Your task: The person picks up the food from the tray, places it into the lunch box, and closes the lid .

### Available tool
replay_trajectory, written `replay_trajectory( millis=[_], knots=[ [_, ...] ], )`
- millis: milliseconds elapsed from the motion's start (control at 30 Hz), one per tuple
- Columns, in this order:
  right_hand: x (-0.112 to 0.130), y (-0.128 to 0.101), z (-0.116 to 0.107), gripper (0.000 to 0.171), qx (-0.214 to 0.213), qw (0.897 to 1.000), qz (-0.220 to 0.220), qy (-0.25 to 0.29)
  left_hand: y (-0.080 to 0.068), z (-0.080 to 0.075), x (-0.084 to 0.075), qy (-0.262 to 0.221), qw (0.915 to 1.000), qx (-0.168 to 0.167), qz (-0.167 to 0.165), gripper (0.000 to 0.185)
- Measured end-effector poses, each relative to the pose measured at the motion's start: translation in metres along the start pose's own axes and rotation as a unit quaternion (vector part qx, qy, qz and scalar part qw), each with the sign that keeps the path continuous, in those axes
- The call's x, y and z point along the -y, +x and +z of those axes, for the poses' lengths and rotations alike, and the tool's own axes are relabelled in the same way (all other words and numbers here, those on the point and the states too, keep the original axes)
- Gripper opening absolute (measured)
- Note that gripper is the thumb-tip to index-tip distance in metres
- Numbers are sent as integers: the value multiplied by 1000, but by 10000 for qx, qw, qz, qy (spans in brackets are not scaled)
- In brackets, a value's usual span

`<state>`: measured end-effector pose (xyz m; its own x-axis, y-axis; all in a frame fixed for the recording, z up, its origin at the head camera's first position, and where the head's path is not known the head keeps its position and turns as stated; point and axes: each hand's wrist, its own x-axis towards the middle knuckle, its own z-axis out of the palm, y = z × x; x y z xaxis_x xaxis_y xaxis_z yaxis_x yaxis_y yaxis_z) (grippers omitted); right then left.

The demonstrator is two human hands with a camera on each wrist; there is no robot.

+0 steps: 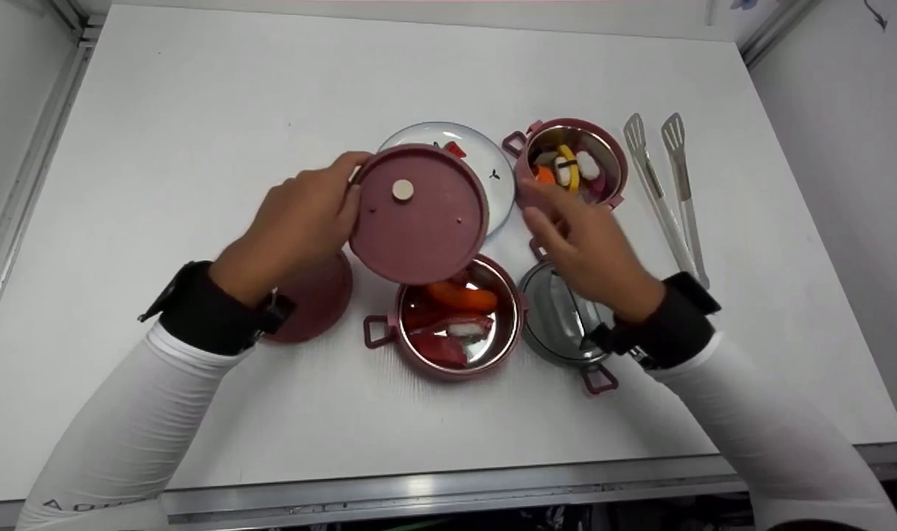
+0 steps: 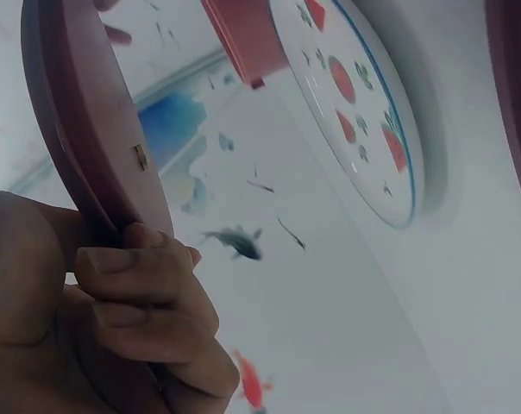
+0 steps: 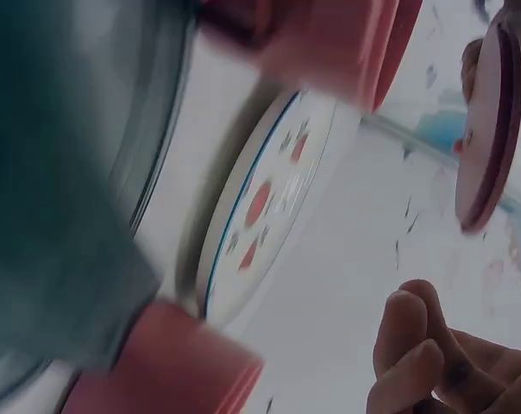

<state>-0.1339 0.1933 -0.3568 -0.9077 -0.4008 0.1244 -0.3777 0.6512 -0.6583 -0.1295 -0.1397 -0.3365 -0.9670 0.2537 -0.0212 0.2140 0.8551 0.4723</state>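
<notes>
My left hand [image 1: 301,214] grips the edge of a round maroon lid [image 1: 419,236] with a small cream knob. The lid is tilted above the back rim of a maroon pot [image 1: 459,372]. In that pot lie an orange carrot-shaped piece [image 1: 463,297] and red pieces. My right hand [image 1: 596,247] holds nothing; its fingers are loosely bent, as the right wrist view shows. It hovers near a second maroon pot [image 1: 618,158] with several colourful food-like pieces, and above a pot with a grey see-through lid [image 1: 555,324].
A patterned white plate [image 1: 501,195] with a blue rim sits behind the held lid. Another round maroon piece [image 1: 319,310] lies at left, partly under my left wrist. Slotted metal tongs [image 1: 666,199] lie at right. The table's metal front edge [image 1: 419,487] runs nearest me.
</notes>
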Motion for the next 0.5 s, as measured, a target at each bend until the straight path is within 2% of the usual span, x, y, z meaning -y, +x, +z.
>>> replay_trajectory(
  millis=[100,167,233,367,500],
  knots=[
    [13,-1,15,50,611,9971,76,457,-7,12,-13,33,9998,80,205,42],
    [14,-3,21,52,857,9936,157,726,-11,19,-20,15,9993,164,342,41],
    [14,-6,25,52,1007,9918,213,764,-16,27,-25,-33,9987,257,437,41],
    [11,-13,28,50,1002,9948,130,81,-21,38,-32,-99,9973,443,574,41],
    [9,-16,29,49,928,9943,77,-523,-24,47,-34,-47,9969,544,561,43]
  ],
)
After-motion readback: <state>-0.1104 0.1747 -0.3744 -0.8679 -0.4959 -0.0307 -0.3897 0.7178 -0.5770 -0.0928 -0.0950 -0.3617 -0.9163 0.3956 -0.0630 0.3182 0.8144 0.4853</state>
